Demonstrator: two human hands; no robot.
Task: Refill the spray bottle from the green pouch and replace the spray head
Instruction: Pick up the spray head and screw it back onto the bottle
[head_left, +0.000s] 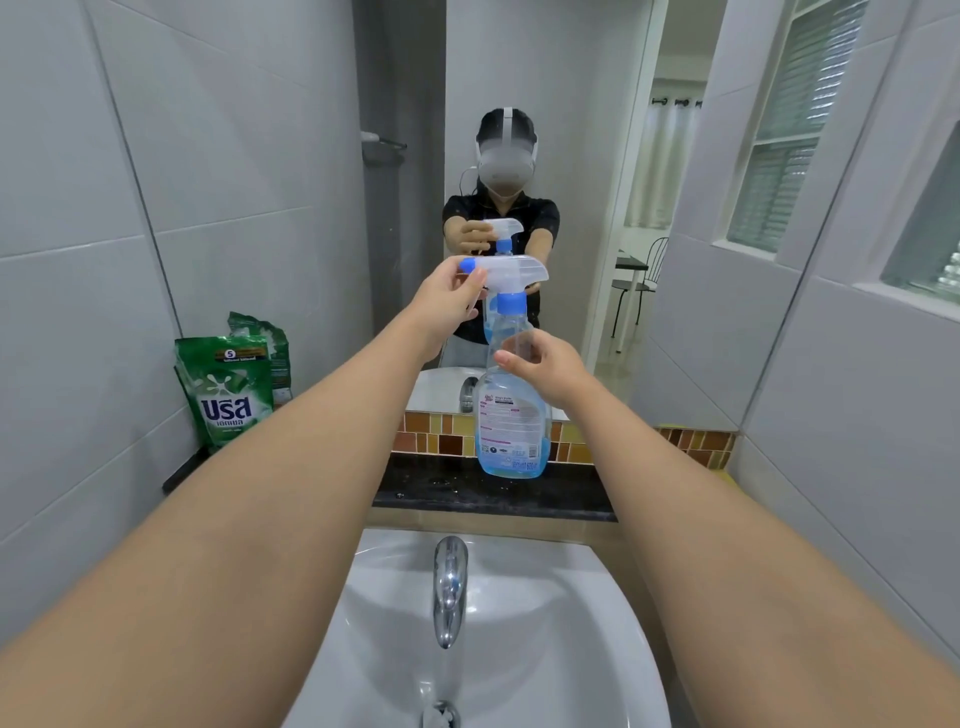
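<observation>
Green pouch (228, 387): stands against the wall tiles at far left of the tabletop (571, 493), top torn open and crumpled; well apart from both hands.
Left hand (449, 301): fingers and thumb pinched on the nozzle end of the spray head (506, 278), by its blue tip.
Spray head: white body lying level, long axis running left to right; blue collar sits on the bottle neck. Whether the collar is threaded tight cannot be told.
Bottle (511, 415): clear, upright on the dark tabletop behind the sink (597, 597), just in front of the mosaic strip; long axis vertical, directly beneath the head. Blue liquid shows in the lower part; exact level unclear behind the label.
Right hand (540, 366): curled loosely at the bottle's shoulder, fingertips touching or just off the plastic; not a full wrap.
Judgement: pouring appears finished; head is being seated.
Governing relation: collar lies between the hands, left above, right below and nearer the body. Tightening needs the right hand to steady the bottle.
Risk: bottle tipping if unbraced.
</observation>
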